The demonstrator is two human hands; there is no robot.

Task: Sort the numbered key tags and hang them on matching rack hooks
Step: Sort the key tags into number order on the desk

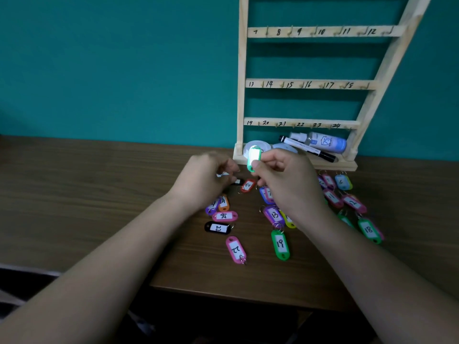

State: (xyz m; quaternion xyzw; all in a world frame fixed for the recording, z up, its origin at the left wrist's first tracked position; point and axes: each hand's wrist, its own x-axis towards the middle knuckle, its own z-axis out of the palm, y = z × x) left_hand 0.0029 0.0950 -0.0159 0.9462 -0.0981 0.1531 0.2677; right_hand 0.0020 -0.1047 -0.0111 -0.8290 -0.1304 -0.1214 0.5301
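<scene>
My right hand (285,177) pinches a green key tag (255,157) upright in front of the rack's base; its label glares white and I cannot read the number. My left hand (206,180) is curled over the table with a small white-labelled piece at its fingertips (222,174). Several coloured tags lie scattered on the table below, among them a red one (248,185), a purple 13 (274,214), a green 19 (280,244), a pink 22 (235,249) and a green 18 (368,230). The wooden rack (301,84) stands against the wall with numbered bare hooks.
On the rack's base (347,166) lie a black marker (308,148), a spray bottle (323,141) and tape rolls (248,147). The brown table (99,194) ends at a front edge near my forearms. A teal wall rises behind.
</scene>
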